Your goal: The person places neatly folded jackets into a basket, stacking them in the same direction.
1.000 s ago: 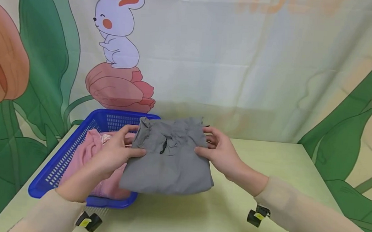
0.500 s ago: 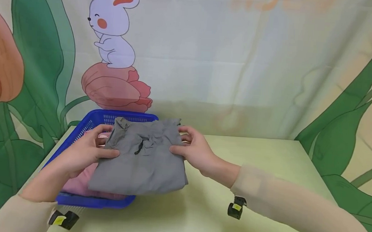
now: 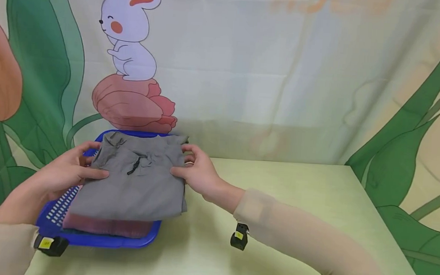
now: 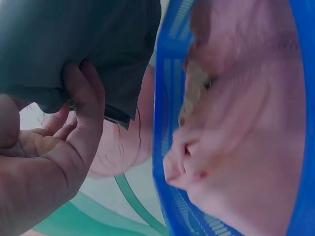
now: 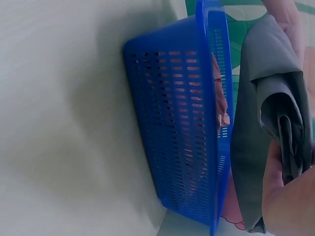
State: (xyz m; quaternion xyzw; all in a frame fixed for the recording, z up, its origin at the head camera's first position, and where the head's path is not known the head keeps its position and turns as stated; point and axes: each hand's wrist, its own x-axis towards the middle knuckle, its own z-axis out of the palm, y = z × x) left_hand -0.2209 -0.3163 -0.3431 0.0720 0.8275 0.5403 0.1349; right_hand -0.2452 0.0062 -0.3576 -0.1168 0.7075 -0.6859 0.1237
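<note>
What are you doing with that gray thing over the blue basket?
A person is holding a folded gray garment with both hands, the left hand gripping its left edge and the right hand gripping its right edge. The garment is right over the blue basket, which sits at the left end of the pale green table. Pink clothing already lies in the basket. The right wrist view shows the gray garment above the basket's rim.

Grey garment (image 3: 134, 182), pink clothes (image 3: 108, 225), perforated blue basket (image 3: 96, 239).
</note>
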